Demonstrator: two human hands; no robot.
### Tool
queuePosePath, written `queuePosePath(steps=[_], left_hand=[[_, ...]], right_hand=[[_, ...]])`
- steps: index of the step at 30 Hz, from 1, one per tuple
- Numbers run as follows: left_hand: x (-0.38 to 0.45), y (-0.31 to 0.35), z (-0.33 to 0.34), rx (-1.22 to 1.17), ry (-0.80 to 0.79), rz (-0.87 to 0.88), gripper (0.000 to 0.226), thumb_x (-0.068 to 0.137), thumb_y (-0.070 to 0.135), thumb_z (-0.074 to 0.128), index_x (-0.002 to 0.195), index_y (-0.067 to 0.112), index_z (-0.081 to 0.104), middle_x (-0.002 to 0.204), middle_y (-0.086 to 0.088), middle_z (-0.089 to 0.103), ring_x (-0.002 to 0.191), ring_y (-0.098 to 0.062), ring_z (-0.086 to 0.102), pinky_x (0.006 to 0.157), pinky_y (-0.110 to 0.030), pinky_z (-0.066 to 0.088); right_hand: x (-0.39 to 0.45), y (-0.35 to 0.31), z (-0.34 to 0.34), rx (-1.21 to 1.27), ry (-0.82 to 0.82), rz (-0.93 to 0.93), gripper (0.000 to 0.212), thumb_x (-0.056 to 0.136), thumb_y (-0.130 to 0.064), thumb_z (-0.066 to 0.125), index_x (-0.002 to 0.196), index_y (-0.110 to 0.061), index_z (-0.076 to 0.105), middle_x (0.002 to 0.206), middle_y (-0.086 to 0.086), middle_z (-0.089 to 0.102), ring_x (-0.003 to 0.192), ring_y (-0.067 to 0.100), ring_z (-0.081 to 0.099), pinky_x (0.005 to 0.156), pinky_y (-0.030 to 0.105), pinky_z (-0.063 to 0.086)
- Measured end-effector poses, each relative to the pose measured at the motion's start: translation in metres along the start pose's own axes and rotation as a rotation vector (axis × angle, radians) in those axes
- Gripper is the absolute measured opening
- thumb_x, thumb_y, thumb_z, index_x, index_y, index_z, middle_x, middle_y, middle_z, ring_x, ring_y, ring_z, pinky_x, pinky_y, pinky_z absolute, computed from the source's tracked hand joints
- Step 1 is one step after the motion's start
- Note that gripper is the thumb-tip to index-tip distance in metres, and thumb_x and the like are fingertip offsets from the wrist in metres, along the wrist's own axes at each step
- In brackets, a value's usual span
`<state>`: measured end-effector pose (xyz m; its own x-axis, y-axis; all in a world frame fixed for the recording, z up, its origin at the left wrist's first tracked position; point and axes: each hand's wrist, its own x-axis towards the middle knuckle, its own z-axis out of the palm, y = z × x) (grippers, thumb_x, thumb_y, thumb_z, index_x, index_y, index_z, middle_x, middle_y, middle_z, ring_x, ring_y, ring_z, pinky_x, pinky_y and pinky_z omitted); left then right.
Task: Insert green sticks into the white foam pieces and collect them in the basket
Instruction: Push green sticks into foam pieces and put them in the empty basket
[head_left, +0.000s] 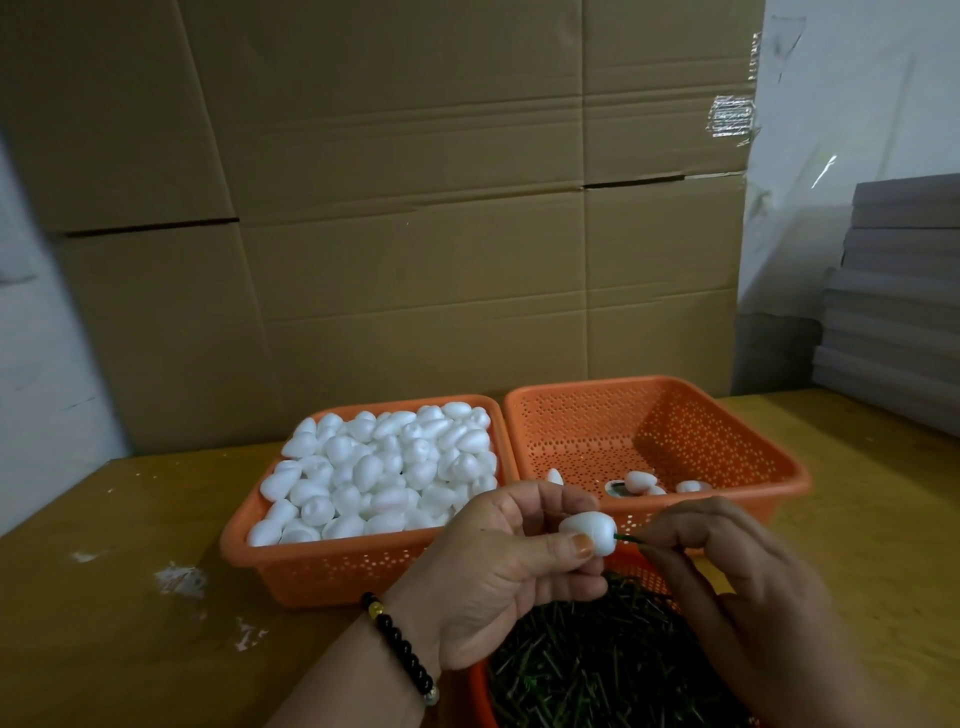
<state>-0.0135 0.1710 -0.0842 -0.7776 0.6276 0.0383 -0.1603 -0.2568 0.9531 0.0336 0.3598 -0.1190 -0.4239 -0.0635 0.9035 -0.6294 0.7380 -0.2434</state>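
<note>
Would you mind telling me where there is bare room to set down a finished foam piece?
The right basket is mostly bare floor behind the few pieces at its front. Bare table lies left of the left basket, which is heaped with foam. The stick basket under both hands is crowded.

View: a single head-worn camera, wide-angle, with edges that bow.
Facing: forward and slightly down across a wooden table (130, 545) toward a cardboard wall (389, 208) filling the upper frame.
Nearness: close; the left hand (498, 566) and right hand (727, 561) sit at lower centre and lower right.
Middle distance: two orange baskets (774, 462) side by side at frame centre.
Shared views: none, only one view.
</note>
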Motion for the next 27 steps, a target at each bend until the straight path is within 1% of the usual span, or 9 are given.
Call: queuePosePath(steps=[5, 8, 18, 20, 22, 26, 27], left_hand=[[0.0, -0.0001, 0.0005, 0.009, 0.0, -0.004, 0.034, 0.072, 0.001, 0.071, 0.105, 0.0, 0.065, 0.091, -0.013, 0.069, 0.076, -0.019, 0.066, 0.069, -0.03, 0.058], [-0.0002, -0.0006, 0.0, 0.004, -0.004, -0.004, 0.034, 0.072, 0.002, 0.072, 0.105, 0.0, 0.066, 0.091, -0.014, 0.069, 0.076, -0.019, 0.066, 0.068, -0.03, 0.058], [-0.0009, -0.0018, 0.0013, 0.011, -0.018, 0.011, 0.027, 0.07, 0.005, 0.076, 0.097, 0.006, 0.073, 0.091, -0.014, 0.069, 0.076, -0.019, 0.067, 0.069, -0.03, 0.058], [-0.0009, -0.0018, 0.0018, 0.009, -0.016, 0.012, 0.027, 0.068, 0.007, 0.077, 0.095, 0.007, 0.073, 0.09, -0.014, 0.07, 0.076, -0.018, 0.067, 0.069, -0.03, 0.058], [-0.0011, -0.0019, 0.0029, 0.008, -0.016, 0.01, 0.028, 0.067, 0.007, 0.078, 0.095, 0.007, 0.074, 0.09, -0.014, 0.07, 0.076, -0.018, 0.067, 0.068, -0.03, 0.058], [-0.0018, -0.0028, 0.0043, 0.021, -0.019, 0.007, 0.023, 0.071, 0.004, 0.076, 0.093, 0.008, 0.074, 0.089, -0.013, 0.07, 0.076, -0.018, 0.067, 0.068, -0.029, 0.058], [-0.002, -0.0027, 0.0041, 0.026, -0.019, 0.007, 0.022, 0.071, 0.004, 0.075, 0.093, 0.008, 0.074, 0.09, -0.012, 0.07, 0.076, -0.018, 0.067, 0.068, -0.029, 0.058]], right_hand=[[-0.0008, 0.0008, 0.0, -0.038, -0.004, -0.015, 0.022, 0.087, -0.026, 0.055, 0.083, -0.01, 0.07, 0.088, -0.005, 0.064, 0.086, 0.001, 0.06, 0.08, 0.015, 0.045], [-0.0009, 0.0008, -0.0001, -0.047, -0.017, -0.019, 0.023, 0.087, -0.026, 0.054, 0.082, -0.009, 0.07, 0.087, -0.004, 0.065, 0.085, 0.002, 0.06, 0.079, 0.016, 0.046], [-0.0014, 0.0021, 0.0002, -0.037, -0.035, -0.022, 0.022, 0.088, -0.026, 0.054, 0.083, -0.01, 0.069, 0.088, -0.005, 0.065, 0.085, -0.001, 0.06, 0.079, 0.011, 0.045], [-0.0013, 0.0018, 0.0003, -0.022, -0.032, -0.021, 0.022, 0.09, -0.028, 0.053, 0.085, -0.013, 0.068, 0.088, -0.006, 0.065, 0.085, -0.002, 0.06, 0.079, 0.009, 0.044], [-0.0014, 0.0017, 0.0008, -0.003, -0.032, -0.026, 0.017, 0.092, -0.03, 0.052, 0.09, -0.018, 0.064, 0.09, -0.008, 0.064, 0.086, -0.003, 0.06, 0.079, 0.008, 0.044], [-0.0028, 0.0031, 0.0016, -0.033, -0.053, -0.02, 0.019, 0.089, -0.028, 0.054, 0.086, -0.014, 0.067, 0.09, -0.009, 0.064, 0.085, -0.001, 0.06, 0.078, 0.009, 0.044], [-0.0028, 0.0031, 0.0016, -0.039, -0.058, -0.017, 0.018, 0.089, -0.028, 0.053, 0.087, -0.016, 0.066, 0.09, -0.009, 0.064, 0.085, 0.0, 0.06, 0.078, 0.009, 0.044]])
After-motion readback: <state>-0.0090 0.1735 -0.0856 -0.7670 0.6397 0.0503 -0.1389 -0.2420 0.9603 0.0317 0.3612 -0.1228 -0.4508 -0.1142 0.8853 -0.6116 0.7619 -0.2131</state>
